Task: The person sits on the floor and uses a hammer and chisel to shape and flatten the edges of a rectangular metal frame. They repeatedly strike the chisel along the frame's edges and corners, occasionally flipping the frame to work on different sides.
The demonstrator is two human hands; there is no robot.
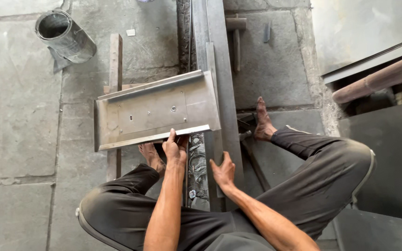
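Hands: left hand (175, 149) pinching near edge of sheet-metal tray (154, 109); right hand (223, 171) open, flat on steel rail (224, 93).

No packages, labels, signs or screens showed anywhere in the view; nothing of that kind lay on the stone floor or beside the metalwork.

Grey folded sheet-metal panel (157, 110) with raised edges and small holes lies across a steel beam (219, 69).
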